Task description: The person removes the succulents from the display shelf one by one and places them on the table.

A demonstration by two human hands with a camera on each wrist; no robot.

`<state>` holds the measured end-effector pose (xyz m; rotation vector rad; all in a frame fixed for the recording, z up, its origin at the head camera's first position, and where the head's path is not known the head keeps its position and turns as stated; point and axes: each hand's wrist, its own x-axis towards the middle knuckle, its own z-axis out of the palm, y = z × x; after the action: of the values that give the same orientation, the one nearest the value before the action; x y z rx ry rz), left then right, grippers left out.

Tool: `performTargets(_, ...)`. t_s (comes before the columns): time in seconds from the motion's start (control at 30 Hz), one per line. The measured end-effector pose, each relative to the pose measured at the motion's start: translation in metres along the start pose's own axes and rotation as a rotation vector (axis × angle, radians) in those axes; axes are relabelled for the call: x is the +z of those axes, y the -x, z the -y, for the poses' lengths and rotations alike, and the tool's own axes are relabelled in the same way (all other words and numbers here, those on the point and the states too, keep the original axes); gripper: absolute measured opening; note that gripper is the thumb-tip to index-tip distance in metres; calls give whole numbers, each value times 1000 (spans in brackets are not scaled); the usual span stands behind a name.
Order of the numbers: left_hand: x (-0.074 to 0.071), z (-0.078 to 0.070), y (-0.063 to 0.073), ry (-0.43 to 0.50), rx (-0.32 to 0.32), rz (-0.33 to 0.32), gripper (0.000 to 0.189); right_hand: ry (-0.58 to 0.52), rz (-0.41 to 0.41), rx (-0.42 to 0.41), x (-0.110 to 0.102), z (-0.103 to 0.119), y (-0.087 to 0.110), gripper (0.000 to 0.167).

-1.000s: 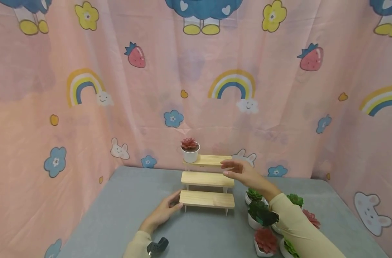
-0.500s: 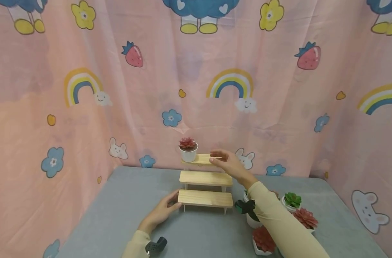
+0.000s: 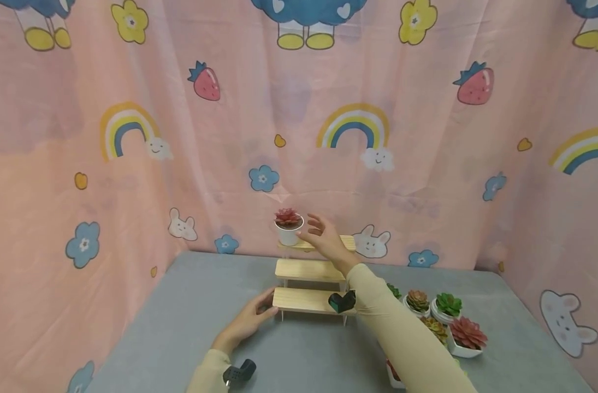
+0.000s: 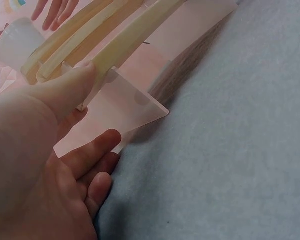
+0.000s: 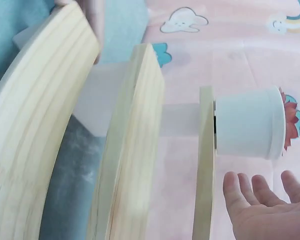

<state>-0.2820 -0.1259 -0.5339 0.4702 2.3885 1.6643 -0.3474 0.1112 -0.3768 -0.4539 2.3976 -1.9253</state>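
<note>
A three-tier wooden display stand (image 3: 308,299) with clear side supports is on the table. On the left of its top board stands a white pot (image 3: 289,237) holding a red artificial succulent (image 3: 287,217). My left hand (image 3: 246,319) grips the left end of the lowest board; in the left wrist view, its thumb touches the board and other fingers lie by the clear support (image 4: 125,102). My right hand (image 3: 325,238) is just right of the pot, fingers spread and slightly bent. In the right wrist view, a gap separates those fingertips (image 5: 231,181) from the pot (image 5: 249,122).
Several potted succulents, including a green one (image 3: 448,304) and a red one (image 3: 467,333), stand on the grey tabletop (image 3: 181,316) at the right, partly covered by my right sleeve (image 3: 402,333). A pink patterned curtain (image 3: 220,164) hangs behind.
My right hand has moved left along the top board, from its right end to beside the white pot. My left hand stays at the stand's lower left end.
</note>
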Motion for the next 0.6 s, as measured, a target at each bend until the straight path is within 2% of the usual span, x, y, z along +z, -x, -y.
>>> performTargets(0.17, -1, 0, 1, -11, -4, -1, 66, -57, 29, 50, 11, 5, -11, 79)
performTargets(0.33, -1, -2, 0, 6, -15, 0, 65, -73, 15, 68, 18, 7, -17, 83)
performTargets(0.6, -2, -5, 1, 2, -31, -8, 64, -87, 16, 54, 26, 2, -22, 77)
